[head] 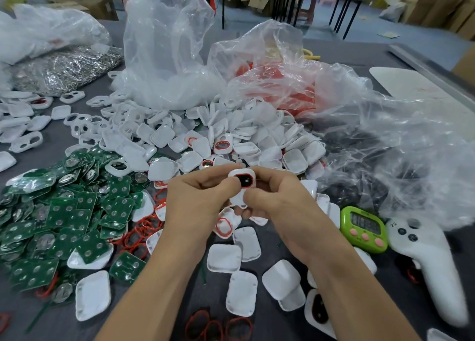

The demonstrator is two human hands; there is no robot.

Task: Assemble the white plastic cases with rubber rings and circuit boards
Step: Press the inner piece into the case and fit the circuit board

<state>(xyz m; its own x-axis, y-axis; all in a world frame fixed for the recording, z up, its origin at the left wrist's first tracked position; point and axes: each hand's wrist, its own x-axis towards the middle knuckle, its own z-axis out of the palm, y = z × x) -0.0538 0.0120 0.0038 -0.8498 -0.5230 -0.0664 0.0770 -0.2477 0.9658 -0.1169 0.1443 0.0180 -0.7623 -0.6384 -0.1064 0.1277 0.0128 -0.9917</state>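
Surface [59, 147]: white cases [257, 140] heaped at 12 o'clock, circuit boards [64, 212] at 9, both within reach. Left hand [195, 201] and right hand [280, 201] meet at centre, wrists converging. Fingers of both clamp one case [243, 172], window up, probably seating its red rubber ring [253, 180]; the edge is partly hidden.

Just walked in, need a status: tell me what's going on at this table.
A person's left hand and right hand together pinch one small white plastic case with a red rubber ring fitted round its dark opening, above the grey table. Heaps of green circuit boards, loose white case shells and red rings lie around, unassembled.
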